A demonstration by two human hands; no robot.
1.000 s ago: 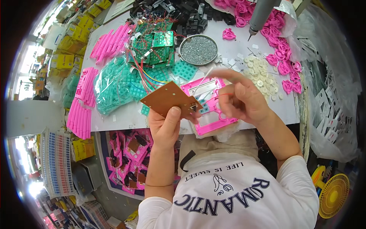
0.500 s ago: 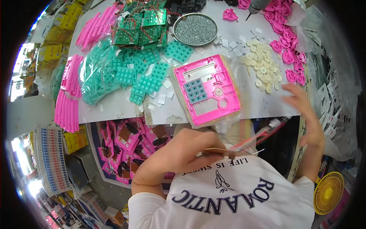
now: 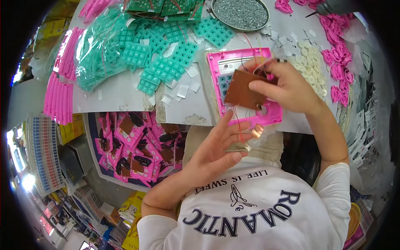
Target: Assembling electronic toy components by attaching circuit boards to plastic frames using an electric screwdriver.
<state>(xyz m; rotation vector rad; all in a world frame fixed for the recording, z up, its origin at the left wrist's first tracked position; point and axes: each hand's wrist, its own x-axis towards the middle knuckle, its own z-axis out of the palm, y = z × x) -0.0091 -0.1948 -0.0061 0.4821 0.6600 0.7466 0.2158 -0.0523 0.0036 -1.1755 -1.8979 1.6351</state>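
Observation:
My right hand (image 3: 287, 85) is closed on a brown circuit board (image 3: 243, 89), thumb on its flat face and fingers behind it. Thin red and dark wires trail from the board, and it is held over a pink plastic casing (image 3: 273, 118). The board hides part of the grey-blue rubber keypad (image 3: 225, 83) set in the casing. Below the casing's near edge, my left hand (image 3: 216, 150) is open, fingers stretched apart. Beside those fingers a red wire hangs down, with a small shiny copper-coloured piece (image 3: 257, 131) close by.
Teal rubber keypads (image 3: 164, 68) lie left of the casing, with green circuit boards (image 3: 166, 7) behind. A round dish of screws (image 3: 241, 14) stands at the back. Cream discs (image 3: 310, 62) and pink parts (image 3: 335, 62) lie right. Below the table, a bin holds assembled pink units (image 3: 137, 146).
The brown board has moved from my left hand near the shirt to my right hand above the casing. My left hand has opened. The whole view has shifted somewhat.

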